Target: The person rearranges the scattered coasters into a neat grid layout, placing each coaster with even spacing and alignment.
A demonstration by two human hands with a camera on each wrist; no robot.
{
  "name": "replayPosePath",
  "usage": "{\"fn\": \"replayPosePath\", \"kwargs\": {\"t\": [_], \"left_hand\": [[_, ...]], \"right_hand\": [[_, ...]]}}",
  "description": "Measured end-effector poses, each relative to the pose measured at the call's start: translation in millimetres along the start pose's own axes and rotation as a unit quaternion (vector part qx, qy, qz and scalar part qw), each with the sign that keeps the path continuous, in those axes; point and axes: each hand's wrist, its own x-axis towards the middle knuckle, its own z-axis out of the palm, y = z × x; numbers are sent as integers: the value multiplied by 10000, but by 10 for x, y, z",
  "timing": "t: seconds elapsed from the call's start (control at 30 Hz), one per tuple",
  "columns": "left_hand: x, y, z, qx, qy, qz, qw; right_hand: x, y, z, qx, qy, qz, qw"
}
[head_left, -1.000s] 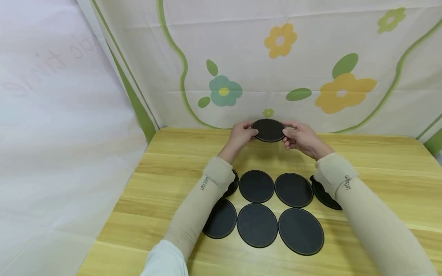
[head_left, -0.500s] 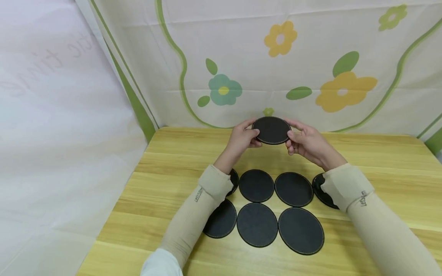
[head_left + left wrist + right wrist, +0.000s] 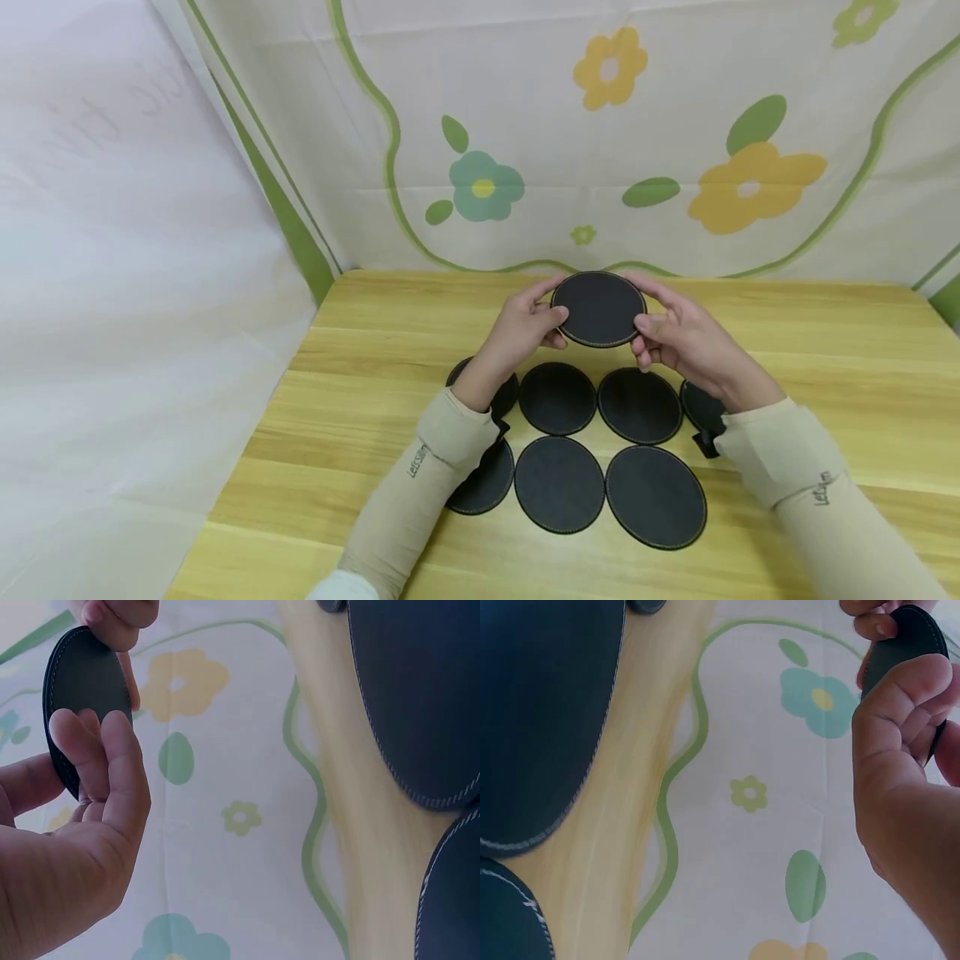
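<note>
A round black coaster (image 3: 599, 309) with a stitched rim is held up above the back of the table, tilted toward the head camera. My left hand (image 3: 522, 328) pinches its left edge, thumb on the near face and fingers behind. At the opposite edge my right hand (image 3: 686, 337) grips it the same way. In the left wrist view the coaster (image 3: 88, 679) appears nearly edge-on between both hands. Below, more black coasters lie flat in two rows, among them a back-row coaster (image 3: 557, 398) and a front-row coaster (image 3: 559, 485). My forearms partly cover the outer ones.
The coasters lie on a light wooden table (image 3: 300, 467). A white curtain (image 3: 555, 108) with printed flowers hangs behind the table's back edge, and a plain white sheet (image 3: 135, 333) hangs at the left.
Both hands have brought the held coaster nearer and lower in the head view, and it looks larger. My forearms have shifted outward, uncovering more of the back row's left coaster.
</note>
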Motion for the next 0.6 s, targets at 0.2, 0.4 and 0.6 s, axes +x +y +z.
{"fn": "replayPosePath", "kwargs": {"t": [0.2,0.4,0.6], "left_hand": [[-94,13,43,-82,-182,88,9998],[-194,-2,56,-187,-307,-22,9993],[-221,-40,96,-161,-455,33,9988]], "right_hand": [[-133,54,84,42,-57,-232,9997],[-202,61,111,-26,-186,-193,9996],[-283,63,105,86,-209,-150,9996]]}}
